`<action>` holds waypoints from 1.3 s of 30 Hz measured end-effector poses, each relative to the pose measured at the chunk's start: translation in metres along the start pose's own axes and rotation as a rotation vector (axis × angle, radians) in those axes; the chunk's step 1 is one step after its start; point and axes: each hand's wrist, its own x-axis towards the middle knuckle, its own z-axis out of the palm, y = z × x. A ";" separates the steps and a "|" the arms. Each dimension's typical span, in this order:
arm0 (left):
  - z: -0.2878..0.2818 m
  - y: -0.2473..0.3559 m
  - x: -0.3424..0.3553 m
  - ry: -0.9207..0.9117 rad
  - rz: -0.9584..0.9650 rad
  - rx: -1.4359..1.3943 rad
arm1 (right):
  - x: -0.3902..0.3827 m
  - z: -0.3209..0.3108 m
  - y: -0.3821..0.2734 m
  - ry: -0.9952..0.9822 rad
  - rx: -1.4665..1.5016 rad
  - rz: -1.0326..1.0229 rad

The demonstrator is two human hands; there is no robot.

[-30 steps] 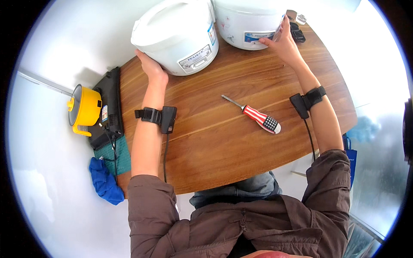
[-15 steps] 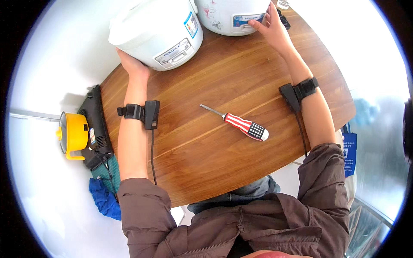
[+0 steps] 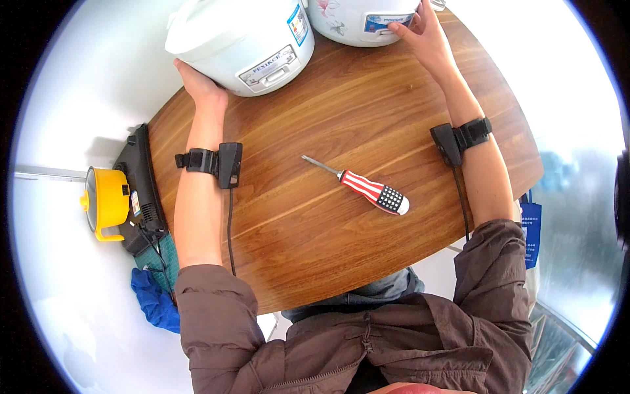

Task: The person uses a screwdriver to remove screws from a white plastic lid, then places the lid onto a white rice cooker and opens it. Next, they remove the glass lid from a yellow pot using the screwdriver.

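**Two cookers, two hands, one crowded far edge**

The left hand [image 3: 197,82] lies flat against the lower side wall of the white rice cooker [image 3: 243,39], fingers wrapped behind it out of sight, so the grip cannot be told. The right hand [image 3: 426,36] rests with fingers spread on the front panel of the second rice cooker [image 3: 361,16], just right of the first. Both cookers stand at the far rim of the round tabletop [image 3: 367,111], beyond the hands; a push outward could likely tip one over that edge. Between the forearms lies a striped-handled screwdriver [image 3: 367,189], which could roll if a cooker is dragged back. Bare wood towards the body offers room; a yellow pot [image 3: 105,200] sits below, left of the left arm.
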 end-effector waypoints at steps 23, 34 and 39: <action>-0.011 0.011 -0.015 0.047 -0.071 0.034 | -0.018 0.022 -0.016 0.257 -0.653 -0.117; -0.035 -0.006 0.013 0.115 -0.179 0.147 | -0.013 0.000 0.000 0.105 -0.572 0.011; -0.036 -0.002 -0.003 0.136 -0.225 0.128 | -0.014 0.003 -0.006 0.104 -0.569 0.064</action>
